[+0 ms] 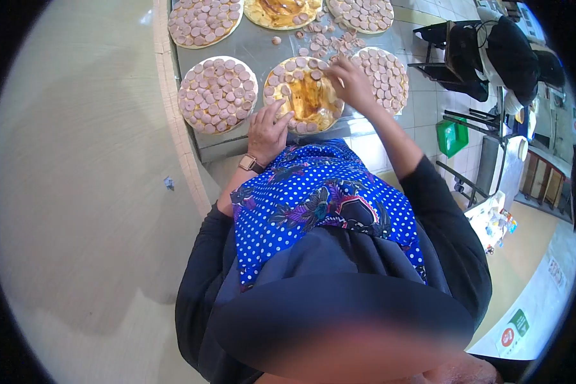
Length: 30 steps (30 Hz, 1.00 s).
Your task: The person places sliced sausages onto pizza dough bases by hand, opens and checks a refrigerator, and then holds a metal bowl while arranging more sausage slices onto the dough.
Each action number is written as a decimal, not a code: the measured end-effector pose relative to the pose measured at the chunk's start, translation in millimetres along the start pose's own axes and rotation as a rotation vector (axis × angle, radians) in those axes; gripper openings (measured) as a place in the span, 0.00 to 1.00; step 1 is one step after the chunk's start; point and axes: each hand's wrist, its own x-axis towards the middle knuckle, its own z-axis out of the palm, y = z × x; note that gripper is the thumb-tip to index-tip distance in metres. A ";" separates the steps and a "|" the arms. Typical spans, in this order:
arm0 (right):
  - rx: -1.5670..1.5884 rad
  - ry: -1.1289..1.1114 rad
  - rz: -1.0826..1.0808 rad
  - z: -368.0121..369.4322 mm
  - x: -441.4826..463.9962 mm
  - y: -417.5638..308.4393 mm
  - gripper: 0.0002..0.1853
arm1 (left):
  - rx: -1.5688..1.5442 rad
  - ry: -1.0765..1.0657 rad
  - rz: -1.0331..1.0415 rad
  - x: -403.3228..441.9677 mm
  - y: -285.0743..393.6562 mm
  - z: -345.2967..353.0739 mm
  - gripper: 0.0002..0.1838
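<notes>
A round pizza base point(310, 99) with brown and yellow sauce lies on the metal table in front of me, sausage slices round part of its rim. At its lower left edge rests my left hand point(268, 133), a watch on the wrist and the fingers apart over the rim. My right hand point(352, 83) hovers at the upper right edge, fingers bent together; what they hold, if anything, is too small to tell. Loose sausage slices point(329, 45) lie just above it. Pizzas covered in slices stand to the left point(217, 95) and right point(383, 80).
Along the table's point(221, 150) far side are more bases: one with slices at left point(205, 20), a sauced one in the middle point(283, 9), another with slices at right point(363, 11). A wall runs along the left. A green basket point(452, 136) and black chairs point(464, 61) stand right.
</notes>
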 end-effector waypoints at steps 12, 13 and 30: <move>0.072 -0.378 0.008 20.8 96.7 37.5 0.09 | 0.025 0.016 -0.052 -14.6 3.2 -1.8 0.18; 0.072 -0.382 0.003 11.6 86.5 32.1 0.09 | 0.020 0.009 -0.060 -14.9 4.3 -3.9 0.18; -0.009 -0.143 0.131 -1.3 24.0 10.4 0.05 | -0.004 0.008 -0.005 -6.5 5.8 1.4 0.17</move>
